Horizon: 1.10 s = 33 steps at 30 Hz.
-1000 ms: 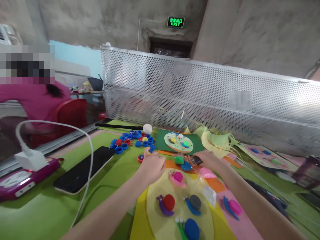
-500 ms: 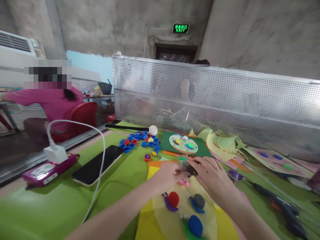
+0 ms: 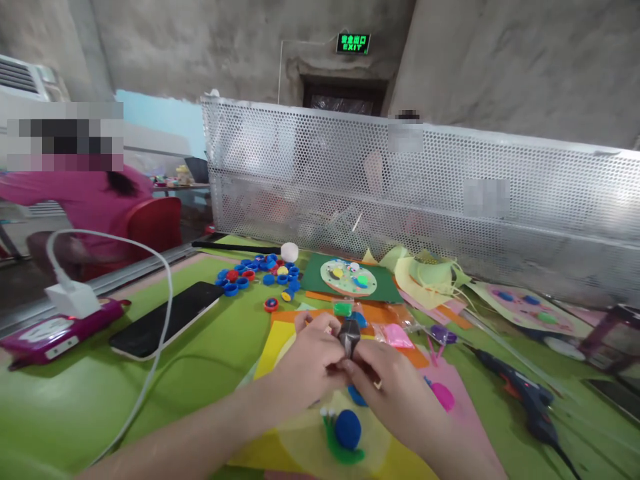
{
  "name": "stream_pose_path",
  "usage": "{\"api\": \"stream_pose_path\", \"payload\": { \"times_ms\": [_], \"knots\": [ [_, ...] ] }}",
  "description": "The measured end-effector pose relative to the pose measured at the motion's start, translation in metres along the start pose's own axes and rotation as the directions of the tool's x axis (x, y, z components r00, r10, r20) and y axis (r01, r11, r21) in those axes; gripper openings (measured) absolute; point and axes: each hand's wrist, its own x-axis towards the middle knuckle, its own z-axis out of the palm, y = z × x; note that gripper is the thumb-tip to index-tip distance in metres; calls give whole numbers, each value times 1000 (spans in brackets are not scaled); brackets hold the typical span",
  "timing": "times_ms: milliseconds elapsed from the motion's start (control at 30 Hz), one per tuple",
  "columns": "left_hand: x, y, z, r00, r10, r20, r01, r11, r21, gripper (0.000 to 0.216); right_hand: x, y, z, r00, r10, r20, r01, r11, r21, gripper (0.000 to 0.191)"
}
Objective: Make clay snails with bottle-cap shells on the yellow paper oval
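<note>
A small dark packet [image 3: 349, 331], glossy like plastic film, is held up between my two hands. My left hand [image 3: 314, 352] pinches its left side with bent fingers. From the right, my right hand [image 3: 384, 375] grips its lower edge, thumb pressed in. Both hands are over a yellow sheet [image 3: 250, 448] with a pale round piece on it. Just below them lies a snail shape with a blue shell [image 3: 348, 429] and green body. Part of another blue shape [image 3: 357, 396] shows under my fingers. Behind the hands lie a green packet [image 3: 343, 309] and a pink packet [image 3: 397, 336].
Several blue and red caps [image 3: 245, 273] lie behind left, near a phone [image 3: 167, 319] and a purple power strip [image 3: 60, 333] with a white cable. A glue gun [image 3: 520, 393] rests at right. A decorated green card [image 3: 313, 272] lies before the perforated metal screen [image 3: 350, 167].
Both hands have drawn lower and closer together, bringing the dark packet upright between them. The green and pink packets behind now show, while the upper snail shapes are covered. The view has shifted slightly right.
</note>
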Motion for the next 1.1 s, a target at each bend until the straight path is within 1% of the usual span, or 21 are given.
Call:
{"api": "stream_pose_path", "payload": {
  "times_ms": [100,167,267,333,467,533,600,667,700,733,767,800,833,867,900,933,967,1033,1067,1100],
  "knots": [
    [-1,-3,0,999,34,-19,-34,999,1,37,-2,0,-1,1000,-18,2,18,998,54,24],
    [-3,-3,0,997,71,-40,-71,997,-5,36,-2,1,0,1000,-22,-13,23,996,90,24],
    [-4,2,-2,991,103,-84,-109,992,-69,36,0,3,-1,999,0,-38,7,986,169,25],
    [-4,6,-4,994,64,-92,-79,981,-176,39,2,5,-3,999,22,-49,-10,974,227,26],
    [0,5,-10,989,-116,-90,66,897,-437,36,4,10,-12,994,42,-100,-13,963,270,30],
    [0,4,-11,979,-179,-94,113,868,-483,35,3,13,-14,991,28,-130,5,969,246,33],
    [0,3,-11,974,-207,-96,135,862,-489,37,2,16,-14,985,10,-173,27,977,211,32],
    [-2,5,-11,975,-203,-89,132,853,-505,38,1,20,-13,966,-32,-256,75,984,159,23],
    [-3,6,-11,978,-194,-76,127,846,-518,37,0,22,-12,954,-76,-290,117,985,125,18],
    [-3,8,-12,981,-184,-56,126,836,-533,36,0,24,-12,945,-133,-300,165,983,83,31],
    [-3,9,-13,984,-173,-34,127,829,-545,34,0,25,-12,940,-194,-281,213,976,39,46],
    [-3,10,-14,987,-160,-16,126,829,-545,33,1,26,-12,938,-245,-246,253,968,1,53],
    [-2,10,-14,989,-150,-9,123,840,-528,33,1,27,-12,942,-270,-200,271,962,-26,51],
    [-1,9,-15,990,-142,-14,118,865,-487,34,1,27,-12,951,-264,-161,261,964,-41,43],
    [0,7,-15,990,-138,-40,108,900,-422,35,2,28,-11,961,-235,-148,230,972,-51,35],
    [1,5,-15,987,-136,-91,97,936,-337,34,2,28,-11,970,-190,-149,184,981,-52,31],
    [1,3,-15,977,-133,-167,91,966,-242,29,2,29,-10,977,-139,-159,132,990,-49,31],
    [1,-3,-13,939,-100,-328,81,994,-70,15,2,30,-8,985,-59,-162,54,998,-38,34],
    [1,-5,-13,923,-51,-381,54,999,-3,14,2,30,-7,987,-41,-157,36,999,-34,35],
    [0,-6,-12,916,14,-400,8,999,52,17,2,30,-6,988,-33,-148,29,999,-30,35]
  ]
}}
